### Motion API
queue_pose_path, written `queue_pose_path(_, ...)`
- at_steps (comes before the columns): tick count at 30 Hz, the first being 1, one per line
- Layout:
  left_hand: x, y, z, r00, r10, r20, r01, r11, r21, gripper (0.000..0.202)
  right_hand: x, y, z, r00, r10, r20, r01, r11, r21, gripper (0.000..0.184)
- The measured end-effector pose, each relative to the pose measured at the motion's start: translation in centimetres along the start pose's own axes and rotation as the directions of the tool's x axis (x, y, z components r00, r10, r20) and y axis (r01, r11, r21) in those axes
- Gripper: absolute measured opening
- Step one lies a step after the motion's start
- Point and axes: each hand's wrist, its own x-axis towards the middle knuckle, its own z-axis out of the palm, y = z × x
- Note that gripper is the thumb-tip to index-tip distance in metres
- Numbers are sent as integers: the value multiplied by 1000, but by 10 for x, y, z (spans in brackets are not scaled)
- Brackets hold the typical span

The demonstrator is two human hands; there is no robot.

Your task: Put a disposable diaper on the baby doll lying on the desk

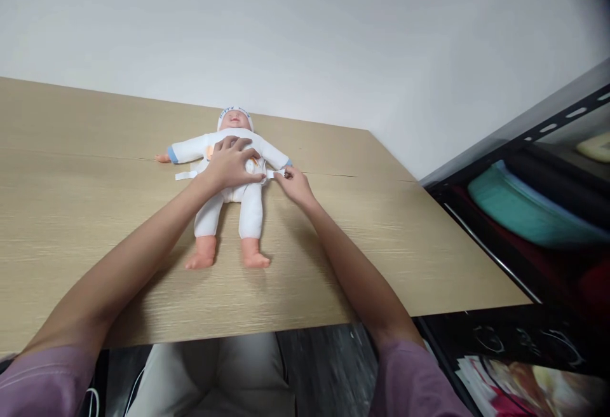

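Observation:
A baby doll [251, 213] in a white suit with blue cuffs and a printed white cap lies on its back on the wooden table [333, 264], feet toward me. Around its hips is a white diaper [233, 195], its front pulled up over the belly. My left hand [232, 164] rests on the belly and the diaper front with fingers spread, hiding much of both. At the doll's side on the right, my right hand [296, 185] pinches the end of a diaper tab [274, 174]. The other white tab [185, 175] sticks out unfastened on the left.
A grey-white wall [286, 35] rises behind the table. To the right stands a black shelf [476, 226] holding a teal rounded item [528, 210], with papers or packets [515, 385] lower down. The table's front edge is close to my lap.

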Motion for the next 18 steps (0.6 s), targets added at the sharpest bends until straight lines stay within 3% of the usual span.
queue_pose_path(4, -2, -3, 0, 1000, 3, 8, -3, 1000, -22, 59, 3, 0, -4, 997, -79, -17, 81, 975, 207, 22)
queue_pose_path(9, -1, -3, 3, 1000, 6, -12, -6, 1000, -21, 57, 13, -26, 19, 974, -217, -60, 222, 885, 410, 29)
queue_pose_path(14, 0, -4, 5, 999, 6, -37, -7, 1000, -24, 66, 21, -53, 43, 971, -235, -31, 224, 868, 442, 34)
queue_pose_path(18, -2, -3, 8, 999, 16, -47, -18, 999, -47, 79, 5, -50, 40, 966, -254, -42, 246, 865, 438, 38)
